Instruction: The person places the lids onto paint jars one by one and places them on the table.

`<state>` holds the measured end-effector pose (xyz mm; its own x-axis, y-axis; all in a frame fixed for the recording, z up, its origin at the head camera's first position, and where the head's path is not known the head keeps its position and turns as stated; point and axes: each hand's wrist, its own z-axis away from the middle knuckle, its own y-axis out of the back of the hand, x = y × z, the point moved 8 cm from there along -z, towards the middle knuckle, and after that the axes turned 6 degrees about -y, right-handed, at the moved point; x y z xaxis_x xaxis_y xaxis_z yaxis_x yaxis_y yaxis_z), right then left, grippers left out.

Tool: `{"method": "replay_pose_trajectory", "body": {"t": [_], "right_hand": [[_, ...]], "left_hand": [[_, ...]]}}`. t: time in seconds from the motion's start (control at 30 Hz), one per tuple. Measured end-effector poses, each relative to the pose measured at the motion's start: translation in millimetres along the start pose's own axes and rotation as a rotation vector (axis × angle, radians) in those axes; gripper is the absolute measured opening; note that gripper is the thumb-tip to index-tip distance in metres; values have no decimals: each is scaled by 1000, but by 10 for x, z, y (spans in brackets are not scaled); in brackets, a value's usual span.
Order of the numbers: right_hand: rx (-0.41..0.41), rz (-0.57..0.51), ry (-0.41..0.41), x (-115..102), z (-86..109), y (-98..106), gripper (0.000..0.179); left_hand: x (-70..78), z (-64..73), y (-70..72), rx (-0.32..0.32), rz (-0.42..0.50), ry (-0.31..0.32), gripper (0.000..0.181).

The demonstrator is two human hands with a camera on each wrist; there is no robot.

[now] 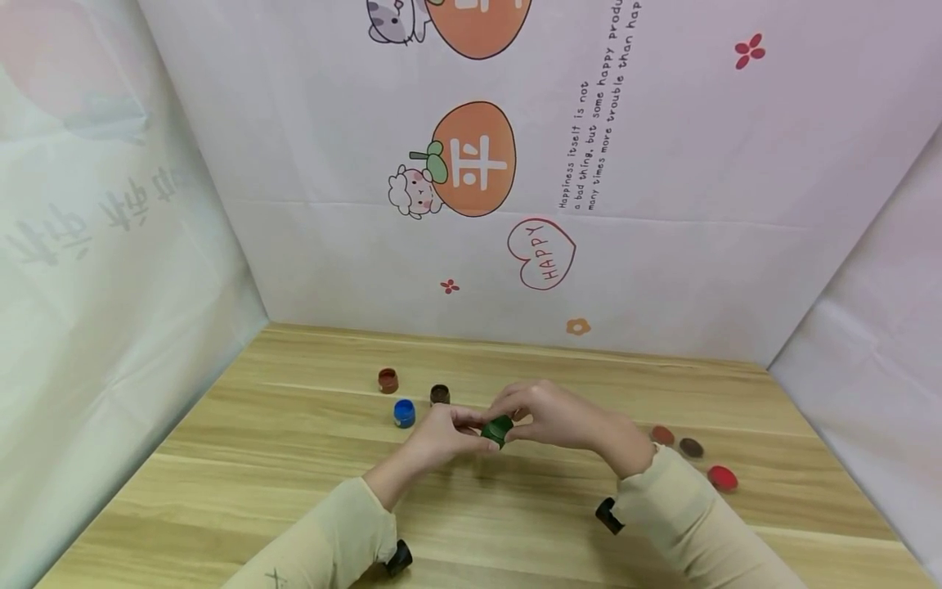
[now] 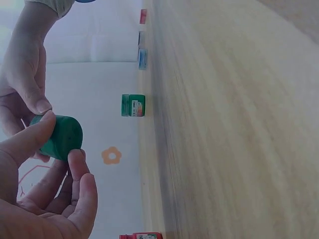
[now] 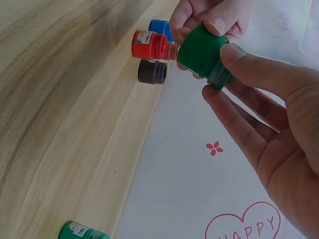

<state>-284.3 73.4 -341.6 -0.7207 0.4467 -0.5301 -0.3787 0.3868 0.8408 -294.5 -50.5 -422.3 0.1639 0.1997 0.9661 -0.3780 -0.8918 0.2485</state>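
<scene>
Both hands meet over the table around a small green paint jar [image 1: 497, 430]. My left hand [image 1: 445, 433] grips the green body between thumb and fingers. From the other side, my right hand [image 1: 548, 415] pinches the jar's neck end, its thumb lying along the rim in the right wrist view. Whether a lid sits on that end, I cannot tell. Just beyond the left hand stand a dark brown jar [image 1: 439, 394] and a blue jar [image 1: 404, 413]. A reddish-brown jar [image 1: 388, 380] is farther back. All three look lidless from above.
Right of the right forearm lie a reddish-brown lid [image 1: 662, 435], a dark lid [image 1: 691, 447] and a red lid [image 1: 723, 478]. The wrist views also show a red jar [image 3: 148, 45] and another green jar [image 2: 133, 105]. A printed white sheet [image 1: 353, 270] rises behind the table.
</scene>
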Motion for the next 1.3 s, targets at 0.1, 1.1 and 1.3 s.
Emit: {"method": "replay_pose_trajectory", "body": {"t": [0.1, 1.1, 1.3], "right_hand": [[3, -2, 8, -12, -4, 1, 30], [12, 40, -36, 42, 22, 3, 27], [27, 59, -118, 86, 32, -13, 22]], "left_hand": [[-6, -1, -8, -8, -5, 2, 39], [-15, 6, -8, 16, -50, 6, 40], [-8, 18, -15, 25, -65, 5, 43]]}}
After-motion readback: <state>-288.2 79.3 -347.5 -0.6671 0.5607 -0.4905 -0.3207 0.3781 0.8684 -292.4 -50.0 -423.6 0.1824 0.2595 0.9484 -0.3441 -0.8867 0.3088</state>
